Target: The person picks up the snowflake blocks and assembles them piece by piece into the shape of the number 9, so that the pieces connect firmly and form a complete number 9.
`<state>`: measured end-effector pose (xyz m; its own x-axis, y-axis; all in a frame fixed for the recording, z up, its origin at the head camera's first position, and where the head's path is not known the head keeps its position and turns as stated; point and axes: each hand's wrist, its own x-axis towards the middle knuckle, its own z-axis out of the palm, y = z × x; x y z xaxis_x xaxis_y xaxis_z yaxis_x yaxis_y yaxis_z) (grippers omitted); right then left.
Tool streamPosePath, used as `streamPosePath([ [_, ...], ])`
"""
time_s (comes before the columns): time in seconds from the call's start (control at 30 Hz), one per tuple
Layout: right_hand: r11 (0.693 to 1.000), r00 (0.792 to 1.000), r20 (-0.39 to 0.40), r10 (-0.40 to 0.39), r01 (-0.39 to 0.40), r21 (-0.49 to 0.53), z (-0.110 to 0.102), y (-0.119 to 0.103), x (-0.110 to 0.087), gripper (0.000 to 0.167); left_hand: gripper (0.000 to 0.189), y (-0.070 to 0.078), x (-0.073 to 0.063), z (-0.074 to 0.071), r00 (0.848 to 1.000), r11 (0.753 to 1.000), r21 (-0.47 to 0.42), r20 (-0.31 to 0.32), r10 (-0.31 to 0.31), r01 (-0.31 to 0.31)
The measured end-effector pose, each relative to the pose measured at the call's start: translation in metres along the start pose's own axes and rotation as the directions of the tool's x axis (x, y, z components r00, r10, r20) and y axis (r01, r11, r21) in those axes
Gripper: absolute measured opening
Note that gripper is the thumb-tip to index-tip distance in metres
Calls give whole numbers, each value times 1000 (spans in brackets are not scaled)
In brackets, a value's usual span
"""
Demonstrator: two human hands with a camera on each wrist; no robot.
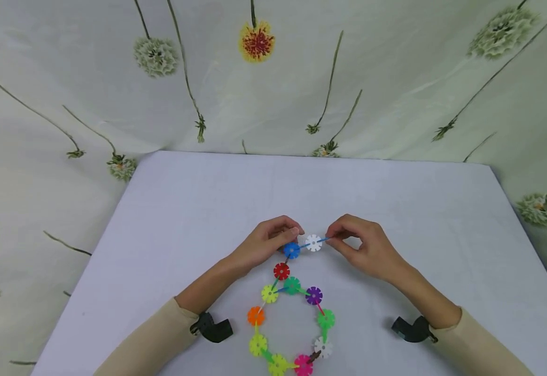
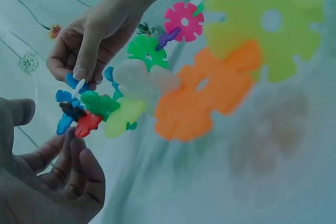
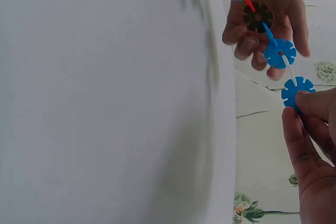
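Observation:
A chain of colourful notched plastic discs runs up from a ring of them. My right hand (image 1: 366, 248) pinches its end, a blue disc (image 3: 290, 93), between thumb and fingers. That disc is joined edge-on to a white disc (image 1: 313, 243), and beyond it come another blue disc (image 1: 292, 250) and a red disc (image 1: 281, 271). My left hand (image 1: 265, 243) is at the second blue disc. In the left wrist view its thumb stands away from its loosely bent fingers, whose tips are just under the red and blue discs; whether they touch is unclear.
The ring, with a yellow disc (image 1: 270, 293), an orange disc (image 1: 256, 316), a purple disc (image 1: 314, 295) and a pink disc (image 1: 304, 365), extends toward me on the white table (image 1: 198, 209). A flower-printed cloth (image 1: 395, 94) hangs behind the table.

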<state>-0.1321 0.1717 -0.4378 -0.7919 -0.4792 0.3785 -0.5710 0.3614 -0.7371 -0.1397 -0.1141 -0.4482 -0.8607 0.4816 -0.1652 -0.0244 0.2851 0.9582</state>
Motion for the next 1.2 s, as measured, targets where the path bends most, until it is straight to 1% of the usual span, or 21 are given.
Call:
streamPosePath([
  [0.07,1000,1000,-14,0,0,-5,-2,1,-3,22,31,-1,-13,-8,999,996,89,29,-18,16],
  [0.1,1000,1000,-21,0,0,-11,-3,2,-4,22,33,-1,-21,-11,998,990,142,50,-35,27],
  [0.13,1000,1000,-29,-1,1,-12,-4,3,-6,23,35,-3,-29,-14,996,979,201,74,-50,34],
  [0.17,1000,999,-33,3,-3,-13,-5,4,-7,23,37,-4,-38,-15,993,963,267,94,-68,41],
  [0.2,1000,999,-35,8,-8,-16,-6,5,-9,23,40,-5,-47,-15,991,941,337,105,-85,45],
  [0.27,1000,999,-36,18,-19,-22,-8,6,-12,23,48,-4,-63,-11,986,884,465,119,-114,46],
  [0.33,999,999,-39,32,-33,-27,-10,5,-13,24,54,-3,-75,-6,984,830,556,118,-136,48],
  [0.37,999,998,-41,39,-41,-30,-11,5,-14,24,55,-2,-79,-3,985,805,591,113,-130,39],
  [0.4,998,998,-43,41,-43,-35,-11,5,-15,24,54,-2,-81,0,987,789,614,109,-118,26],
  [0.43,998,998,-46,43,-44,-39,-12,5,-16,24,51,-2,-83,4,989,780,626,112,-101,9],
  [0.53,998,997,-50,50,-53,-47,-14,6,-20,24,39,-3,-82,12,993,772,635,102,-52,-25],
  [0.63,997,997,-47,66,-68,-42,-16,7,-25,25,28,-4,-80,15,998,781,623,57,-7,-30],
  [0.77,997,996,-47,80,-81,-20,-19,7,-31,28,20,2,-76,7,998,804,595,-27,52,-26],
  [0.83,996,995,-51,85,-85,-6,-21,7,-34,30,18,7,-73,1,996,816,578,-57,73,-27],
  [0.9,997,995,-60,83,-83,-3,-22,6,-37,33,18,12,-69,-6,993,821,570,-79,83,-23],
  [1.03,999,995,-89,52,-53,-1,-26,0,-34,37,22,26,-62,-17,993,835,549,-77,87,-30],
  [1.13,999,995,-93,36,-37,-10,-31,-10,-24,37,24,38,-55,-24,993,838,541,-44,111,-70],
  [1.2,998,997,-61,48,-50,-33,-34,-19,-14,36,25,45,-48,-27,991,831,547,-14,136,-106],
])
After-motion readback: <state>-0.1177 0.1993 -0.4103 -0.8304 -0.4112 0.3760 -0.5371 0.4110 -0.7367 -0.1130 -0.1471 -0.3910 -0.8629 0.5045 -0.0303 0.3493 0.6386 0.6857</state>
